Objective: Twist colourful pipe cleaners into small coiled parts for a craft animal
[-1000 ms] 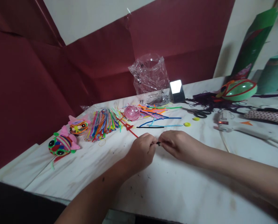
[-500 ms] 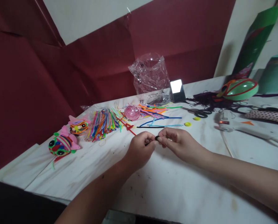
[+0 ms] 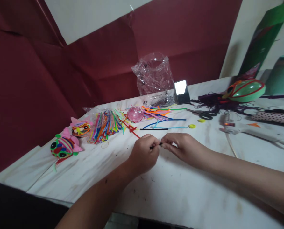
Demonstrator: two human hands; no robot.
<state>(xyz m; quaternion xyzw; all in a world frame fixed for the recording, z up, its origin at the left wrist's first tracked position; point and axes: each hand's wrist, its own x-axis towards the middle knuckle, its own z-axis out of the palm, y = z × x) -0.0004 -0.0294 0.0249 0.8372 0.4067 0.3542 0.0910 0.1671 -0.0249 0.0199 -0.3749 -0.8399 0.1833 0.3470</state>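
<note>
Over the middle of the white marbled table, my left hand (image 3: pixel 145 151) and my right hand (image 3: pixel 181 143) pinch a short black pipe cleaner (image 3: pixel 160 144) between them. Only a small dark stretch of it shows; my fingers hide the rest. Just beyond my hands lie a straight black pipe cleaner (image 3: pixel 153 129), a light blue one (image 3: pixel 173 127) and a bent red one (image 3: pixel 133 129). Two yellow discs (image 3: pixel 192 126) rest past my right hand. Farther back, a pink clear half-ball (image 3: pixel 135 114) sits among loose coloured pipe cleaners (image 3: pixel 157 112).
At the left stand two colourful fish-like figures (image 3: pixel 63 146) beside a bundle of pipe cleaners (image 3: pixel 106 127). On the right are black scissors (image 3: pixel 204 114), a white glue gun (image 3: pixel 249 125) with its cord, and a green balloon-like figure (image 3: pixel 248 90). A phone-like device (image 3: pixel 182 92) leans near a clear plastic bag (image 3: pixel 155 76).
My fingertips have drawn slightly apart and lower. The black piece between them was a dark clump and now shows as a thin stretch.
</note>
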